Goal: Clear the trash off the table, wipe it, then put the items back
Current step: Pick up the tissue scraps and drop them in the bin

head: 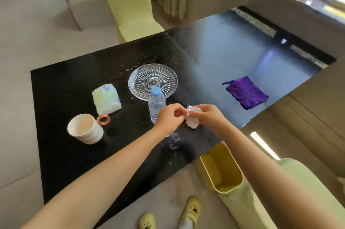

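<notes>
From the head camera, both hands meet over the near middle of the glossy black tabletop (61, 154). The right hand (207, 116) is curled closed around a crumpled white tissue (193, 119), which bulges out above and below its fingers. The left hand (170, 116) is loosely curled with its fingertips pinched right at the edge of that tissue; whether they actually grip it cannot be told from the picture. The wad is held above the tabletop, not resting on it. Just behind the left hand stands a clear water bottle (156, 104) with a pale blue cap, upright, its lower part hidden by the hand. Directly behind the bottle lies a cut-glass plate (153, 79). To the left of the plate sits a soft pack of tissues (106, 99) in pale green and blue wrapping, and nearer the camera on the left stands a white mug (85, 129) with an orange handle, upright and tilted slightly in the wide-angle view. Well apart on the right side of the tabletop lies a purple cloth (247, 93), flat, with a small loop at one corner. Below the tabletop's near right edge, on the floor, stands a yellow bin (220, 169), open at the top. A pale yellow chair (128, 1) is drawn up at the far side.
</notes>
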Motion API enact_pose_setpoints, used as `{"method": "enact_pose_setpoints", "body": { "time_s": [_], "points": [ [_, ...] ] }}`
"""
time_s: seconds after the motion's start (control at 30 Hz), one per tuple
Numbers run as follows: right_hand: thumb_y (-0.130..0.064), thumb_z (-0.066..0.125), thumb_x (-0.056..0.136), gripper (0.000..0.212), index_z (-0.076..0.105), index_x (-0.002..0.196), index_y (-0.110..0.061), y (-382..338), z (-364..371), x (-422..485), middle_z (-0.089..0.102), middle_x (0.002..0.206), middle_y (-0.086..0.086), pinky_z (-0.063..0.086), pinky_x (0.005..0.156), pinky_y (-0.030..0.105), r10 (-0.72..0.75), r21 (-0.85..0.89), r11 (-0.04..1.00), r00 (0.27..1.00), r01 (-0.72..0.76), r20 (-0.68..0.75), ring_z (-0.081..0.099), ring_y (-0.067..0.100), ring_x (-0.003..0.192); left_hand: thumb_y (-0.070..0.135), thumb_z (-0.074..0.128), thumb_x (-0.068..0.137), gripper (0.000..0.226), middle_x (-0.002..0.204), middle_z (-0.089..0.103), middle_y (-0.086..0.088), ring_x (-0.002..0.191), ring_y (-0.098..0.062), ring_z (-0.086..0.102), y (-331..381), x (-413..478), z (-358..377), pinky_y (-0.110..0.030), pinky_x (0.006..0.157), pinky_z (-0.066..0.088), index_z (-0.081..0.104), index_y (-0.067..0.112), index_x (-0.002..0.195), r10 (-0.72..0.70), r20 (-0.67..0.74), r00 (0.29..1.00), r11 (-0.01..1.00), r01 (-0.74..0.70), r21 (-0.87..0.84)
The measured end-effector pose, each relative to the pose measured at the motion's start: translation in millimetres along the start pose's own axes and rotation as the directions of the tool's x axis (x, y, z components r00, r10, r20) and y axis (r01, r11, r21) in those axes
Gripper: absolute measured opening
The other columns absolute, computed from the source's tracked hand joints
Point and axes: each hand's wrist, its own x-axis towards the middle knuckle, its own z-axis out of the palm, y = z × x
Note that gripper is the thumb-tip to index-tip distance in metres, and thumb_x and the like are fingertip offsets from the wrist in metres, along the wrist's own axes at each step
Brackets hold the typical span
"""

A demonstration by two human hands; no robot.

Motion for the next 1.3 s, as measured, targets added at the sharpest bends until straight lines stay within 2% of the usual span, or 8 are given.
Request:
{"method": "enact_pose_setpoints", "body": {
  "time_s": [0.2, 0.4, 0.57, 0.7, 0.83, 1.03, 1.13, 1.3],
  "points": [
    [-0.020, 0.070, 0.083, 0.028, 0.067, 0.107, -0.006, 3, -81, 7, 0.064, 0.096, 0.008, 0.055, 0.078, 0.033, 0.004, -0.069, 0.998, 0.998, -0.008, -0.068, 0.061, 0.021, 0.090, -0.001, 0.061, 0.085, 0.018, 0.089, 0.070, -0.007, 0.088, -0.023, 0.069, 41, 33, 45, -0.039, 0.081, 0.058, 0.068, 0.015, 0.087, 0.026, 0.075, 0.997, 0.994, -0.018, -0.104],
    [-0.023, 0.067, 0.085, 0.030, 0.065, 0.110, -0.006, 15, -129, 20, 0.061, 0.101, 0.005, 0.053, 0.084, 0.033, 0.009, -0.087, 0.996, 0.989, -0.022, -0.150, 0.059, 0.019, 0.094, -0.002, 0.049, 0.088, 0.031, 0.112, 0.069, -0.004, 0.103, -0.016, 0.062, 32, 64, 65, -0.021, 0.086, 0.045, 0.068, 0.012, 0.108, -0.040, -0.029, 0.999, 0.983, 0.045, 0.177],
    [-0.019, 0.068, 0.085, 0.033, 0.063, 0.114, -0.004, 37, -147, 37, 0.063, 0.102, 0.008, 0.054, 0.085, 0.034, 0.068, -0.044, 0.996, 0.994, -0.072, -0.085, 0.061, 0.019, 0.091, 0.013, 0.053, 0.088, 0.045, 0.139, 0.050, -0.007, 0.128, -0.027, 0.044, -3, 92, 78, -0.039, 0.102, 0.039, 0.052, 0.025, 0.132, -0.177, 0.119, 0.977, 0.850, 0.091, 0.519],
    [-0.022, 0.068, 0.084, 0.024, 0.063, 0.106, -0.011, 58, -145, 53, 0.061, 0.100, 0.005, 0.053, 0.083, 0.033, 0.123, -0.070, 0.989, 0.989, -0.129, -0.085, 0.060, 0.018, 0.092, 0.018, 0.046, 0.093, 0.051, 0.149, 0.037, -0.003, 0.137, -0.026, 0.031, -15, 112, 88, -0.044, 0.106, 0.033, 0.035, 0.023, 0.144, -0.207, 0.271, 0.940, 0.681, -0.060, 0.730],
    [-0.021, 0.068, 0.084, 0.020, 0.065, 0.100, -0.011, 74, -139, 67, 0.063, 0.095, 0.003, 0.054, 0.082, 0.033, 0.157, -0.093, 0.982, 0.984, -0.165, -0.084, 0.061, 0.017, 0.088, 0.017, 0.045, 0.090, 0.059, 0.149, 0.035, -0.004, 0.138, -0.024, 0.030, -32, 134, 97, -0.044, 0.106, 0.034, 0.029, 0.025, 0.146, -0.271, 0.369, 0.889, 0.599, -0.145, 0.787],
    [-0.017, 0.066, 0.084, 0.010, 0.062, 0.093, -0.016, 79, -136, 84, 0.059, 0.078, -0.009, 0.049, 0.068, 0.019, 0.194, -0.065, 0.978, 0.976, -0.200, -0.096, 0.057, 0.006, 0.071, 0.014, 0.047, 0.090, 0.056, 0.137, 0.041, -0.007, 0.127, -0.027, 0.035, -56, 149, 107, -0.042, 0.094, 0.040, 0.030, 0.023, 0.143, -0.285, 0.435, 0.854, 0.631, -0.175, 0.756],
    [-0.017, 0.066, 0.084, 0.011, 0.064, 0.095, -0.015, 81, -135, 90, 0.059, 0.078, -0.009, 0.049, 0.067, 0.018, 0.205, -0.060, 0.975, 0.973, -0.212, -0.107, 0.057, 0.005, 0.072, 0.022, 0.054, 0.087, 0.052, 0.133, 0.042, -0.012, 0.123, -0.031, 0.039, -58, 156, 110, -0.043, 0.095, 0.040, 0.039, 0.019, 0.137, -0.317, 0.393, 0.863, 0.667, -0.091, 0.739],
    [-0.019, 0.066, 0.084, 0.013, 0.065, 0.096, -0.015, 75, -134, 95, 0.061, 0.082, -0.007, 0.050, 0.069, 0.020, 0.179, -0.048, 0.981, 0.973, -0.187, -0.145, 0.057, 0.004, 0.073, 0.030, 0.054, 0.088, 0.051, 0.127, 0.045, -0.013, 0.107, -0.029, 0.053, -41, 168, 118, -0.031, 0.076, 0.042, 0.040, 0.008, 0.132, -0.464, 0.268, 0.844, 0.825, 0.301, 0.478]
  ]
}}
